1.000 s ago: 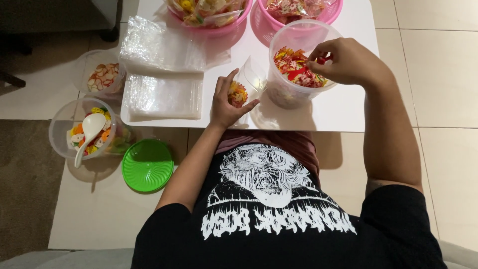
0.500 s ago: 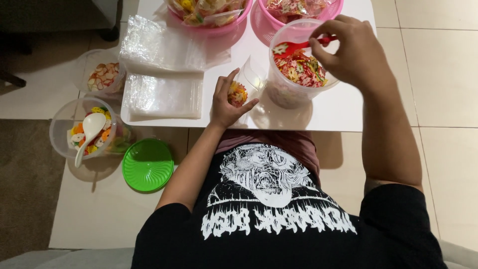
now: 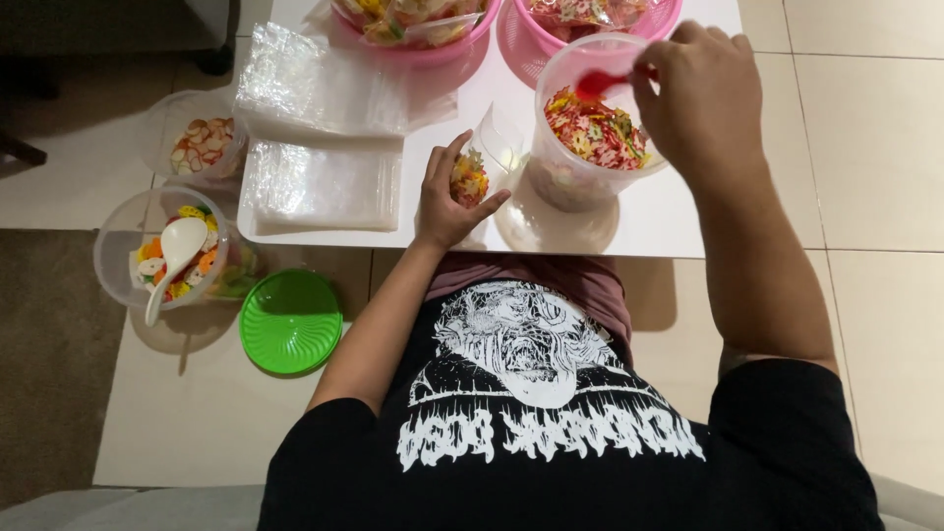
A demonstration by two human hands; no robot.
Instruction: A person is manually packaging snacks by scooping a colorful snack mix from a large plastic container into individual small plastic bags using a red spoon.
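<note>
**Red scoop lifted over the cracker tub, small bag part filled**

Red plastic spoon [image 3: 602, 82] was pinched in the right hand [image 3: 706, 93], fingers closed together on its handle, bowl of the spoon raised just above the heap inside the clear tub [image 3: 590, 123]. Whether the spoon carried anything could not be told. Tub stood on the white bench [image 3: 669, 211] toward its right edge, well filled with red, yellow and green cracker pieces.

Left hand [image 3: 447, 202] rested near the bench's front edge, just left of the tub. Its fingers were curled around a small clear bag [image 3: 472, 175], clamped on the lower part, mouth of the bag open and tilted toward the tub. A small clump of coloured pieces sat in the bottom; most of the bag looked empty.

Judged progress: this bag seemed only begun, more scoops wanted before it was full. Two pink baskets [image 3: 418, 39] at the bench's far edge held what appeared to be filled packets, so some of the lot was done. Stacks of flat clear bags [image 3: 324, 182] lay at the bench's left edge, plenty unused.

On the floor, off the bench's left side: a tub with mixed pieces and a white spoon [image 3: 175, 261], another tub [image 3: 202, 143] beyond it, and a green lid [image 3: 291, 323] lying flat.
</note>
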